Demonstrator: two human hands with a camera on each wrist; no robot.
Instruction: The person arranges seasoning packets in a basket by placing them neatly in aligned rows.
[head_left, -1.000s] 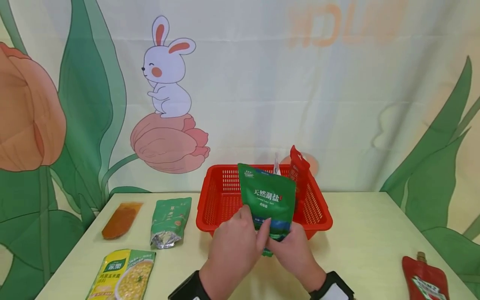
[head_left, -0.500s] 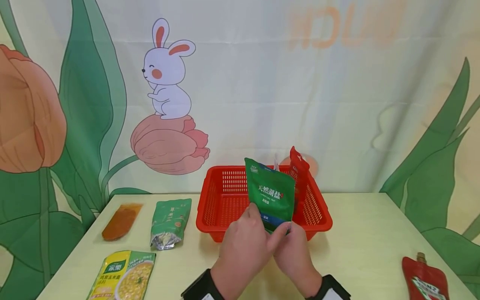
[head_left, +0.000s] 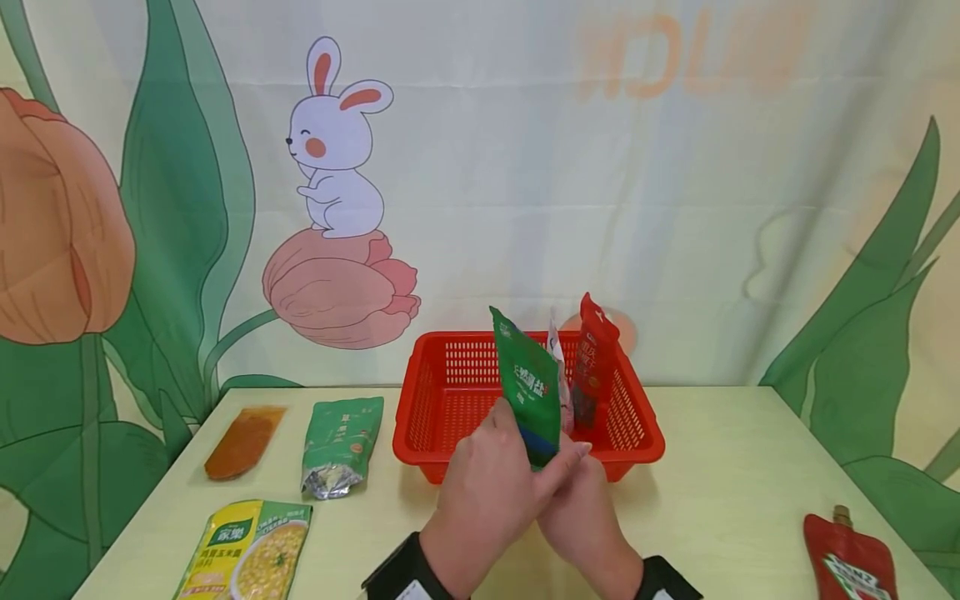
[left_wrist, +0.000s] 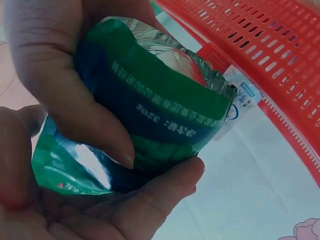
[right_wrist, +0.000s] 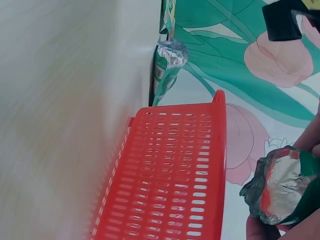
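Observation:
A green bag of salt (head_left: 528,383) stands tilted over the front rim of the red basket (head_left: 442,456), between both hands. My left hand (head_left: 480,504) grips its left side and lower part. My right hand (head_left: 592,512) holds the lower end, tucked close against the left thumb. In the left wrist view a thumb curls across the blue band of the bag (left_wrist: 165,115), and its crinkled silver underside shows. The right wrist view catches the same silver bottom (right_wrist: 287,187) beside the basket wall (right_wrist: 165,175).
In the basket's right half stand a red packet (head_left: 596,358) and a white-and-pink packet (head_left: 558,367). Left on the table lie a brown sauce pouch (head_left: 243,442), a green pouch (head_left: 342,442) and a yellow corn soup packet (head_left: 243,550). A ketchup pouch (head_left: 851,554) lies at the right edge.
Both hands have shifted slightly right, then turned the salt bag so that its front now shows narrower and more edge-on. The white-and-pink packet behind it has come into fuller view.

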